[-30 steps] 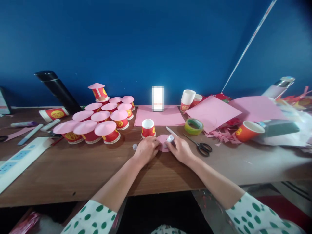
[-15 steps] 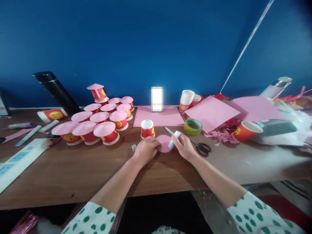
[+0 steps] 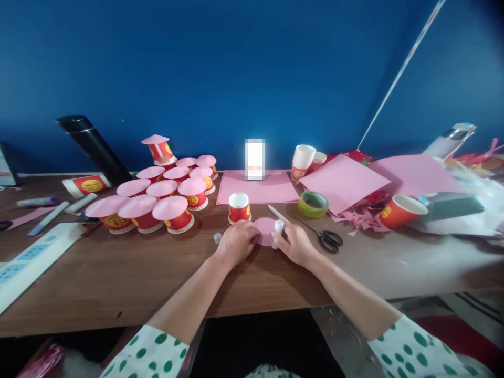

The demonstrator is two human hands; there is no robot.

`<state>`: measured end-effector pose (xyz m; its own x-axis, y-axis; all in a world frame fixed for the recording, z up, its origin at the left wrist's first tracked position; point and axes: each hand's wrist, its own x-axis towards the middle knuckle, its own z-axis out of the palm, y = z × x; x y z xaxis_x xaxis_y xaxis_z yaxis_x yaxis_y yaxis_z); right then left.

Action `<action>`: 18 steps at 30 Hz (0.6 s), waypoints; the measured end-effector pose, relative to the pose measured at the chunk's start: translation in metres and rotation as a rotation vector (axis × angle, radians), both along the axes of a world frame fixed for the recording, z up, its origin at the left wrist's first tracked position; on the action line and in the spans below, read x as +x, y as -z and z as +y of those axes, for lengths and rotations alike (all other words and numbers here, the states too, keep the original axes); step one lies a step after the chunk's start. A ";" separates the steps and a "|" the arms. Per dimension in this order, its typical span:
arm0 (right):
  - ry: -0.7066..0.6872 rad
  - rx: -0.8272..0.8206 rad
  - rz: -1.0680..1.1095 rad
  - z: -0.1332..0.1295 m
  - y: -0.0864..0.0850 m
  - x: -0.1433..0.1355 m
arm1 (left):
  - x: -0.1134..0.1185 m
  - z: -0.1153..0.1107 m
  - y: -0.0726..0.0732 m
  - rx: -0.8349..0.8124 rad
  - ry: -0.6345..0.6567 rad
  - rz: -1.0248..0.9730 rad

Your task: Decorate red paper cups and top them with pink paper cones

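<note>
A pink paper circle [image 3: 264, 231] lies on the table between my two hands. My left hand [image 3: 238, 241] has its fingers curled at the circle's left edge, gripping it. In my right hand [image 3: 296, 241] is a white glue stick [image 3: 277, 229], standing nearly upright over the circle's right side. Just behind my left hand stands a red and white paper cup [image 3: 239, 207], its white inside showing. A small clear cap [image 3: 218, 238] lies left of that hand. Black-handled scissors [image 3: 329, 241] rest right of my right hand, near a white pen [image 3: 277, 212].
Several red cups with pink paper tops [image 3: 171, 208] stand grouped at left. Pink sheets [image 3: 258, 189] lie at the back under a blurred bright rectangle [image 3: 255, 159]. A tape roll [image 3: 313, 204], a tilted red cup [image 3: 402, 212] and paper scraps are at right; a power strip [image 3: 35, 257] is far left.
The glue stick has swung from a slant to nearly upright, and my right hand has shifted slightly left and down. My left hand stays at the circle's edge.
</note>
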<state>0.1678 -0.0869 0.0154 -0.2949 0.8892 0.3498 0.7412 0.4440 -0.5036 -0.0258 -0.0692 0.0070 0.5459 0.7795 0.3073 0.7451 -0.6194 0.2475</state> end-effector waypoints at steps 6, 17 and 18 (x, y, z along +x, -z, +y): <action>0.018 0.042 0.098 0.000 0.000 -0.002 | 0.000 0.000 -0.001 -0.008 -0.001 0.010; 0.007 0.049 -0.051 0.002 0.003 -0.006 | 0.000 0.000 0.001 0.007 -0.005 0.007; 0.015 0.053 -0.041 0.001 0.002 -0.006 | 0.000 0.000 0.001 0.003 -0.007 0.007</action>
<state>0.1617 -0.0856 0.0130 -0.2972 0.8742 0.3840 0.7675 0.4580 -0.4485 -0.0260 -0.0688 0.0064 0.5428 0.7824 0.3052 0.7511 -0.6149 0.2404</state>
